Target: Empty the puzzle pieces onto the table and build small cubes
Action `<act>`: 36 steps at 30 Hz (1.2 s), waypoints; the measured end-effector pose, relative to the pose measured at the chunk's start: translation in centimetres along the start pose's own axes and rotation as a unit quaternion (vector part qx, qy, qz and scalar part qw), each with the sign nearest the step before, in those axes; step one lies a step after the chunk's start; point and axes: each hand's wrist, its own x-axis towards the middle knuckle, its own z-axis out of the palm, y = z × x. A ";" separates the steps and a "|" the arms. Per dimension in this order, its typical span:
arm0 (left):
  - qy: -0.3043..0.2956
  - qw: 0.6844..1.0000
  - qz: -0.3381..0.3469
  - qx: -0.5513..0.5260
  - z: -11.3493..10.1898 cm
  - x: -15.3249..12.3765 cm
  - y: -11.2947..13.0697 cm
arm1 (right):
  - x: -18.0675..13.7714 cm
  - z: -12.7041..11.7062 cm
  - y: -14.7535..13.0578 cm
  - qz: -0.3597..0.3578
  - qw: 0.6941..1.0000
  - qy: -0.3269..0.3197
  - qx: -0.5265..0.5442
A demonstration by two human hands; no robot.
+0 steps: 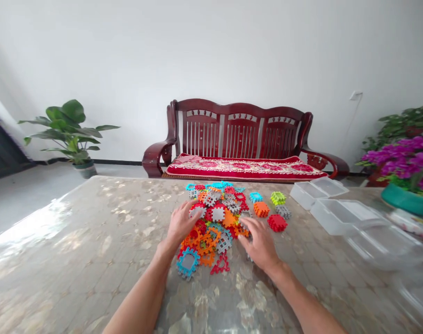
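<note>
A heap of interlocking plastic tiles (228, 217) in red, orange, grey and blue lies in front of me. My left hand (183, 221) is at the heap's left side, thumb and fingers apart around a light grey tile (197, 212); a firm hold on it cannot be made out. On the right edge, my right hand (259, 242) reaches in with fingers spread, its fingertips near a grey tile and an orange one. A blue-framed tile (188, 261) and a red triangular tile (221, 264) lie at the near edge.
Right of the heap stand small stacks sorted by colour: blue (256, 197), orange (261, 209), lime (278, 198), grey (284, 212) and red (277, 223). Clear plastic boxes (331, 215) line the table's right side, near a teal flowerpot (406, 202). A wooden bench (239, 125) stands beyond.
</note>
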 end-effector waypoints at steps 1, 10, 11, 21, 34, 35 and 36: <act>-0.012 0.999 0.026 0.017 -0.1 -0.5 1.3 | -0.3 0.0 0.3 -0.011 0.999 -0.010 -0.030; -0.154 0.945 0.230 0.173 1.4 -9.5 6.4 | -1.3 2.2 2.8 -0.055 0.987 -0.042 -0.147; -0.161 0.942 0.233 0.183 1.6 -10.2 6.2 | -1.1 2.2 2.7 -0.064 0.986 -0.036 -0.146; -0.064 0.953 0.181 0.232 2.4 -9.2 3.7 | 2.1 1.8 2.0 -0.119 0.991 -0.029 -0.059; -0.019 0.993 -0.064 0.095 -1.6 -0.7 -2.2 | 9.8 -0.4 3.6 -0.015 0.992 -0.046 -0.116; -0.006 0.991 -0.108 0.082 -1.5 -0.3 -3.3 | 10.9 -0.5 3.5 -0.005 0.988 -0.065 -0.143; 0.001 0.990 -0.122 0.074 -1.2 -0.1 -4.3 | 11.8 -0.4 3.4 0.004 0.982 -0.085 -0.168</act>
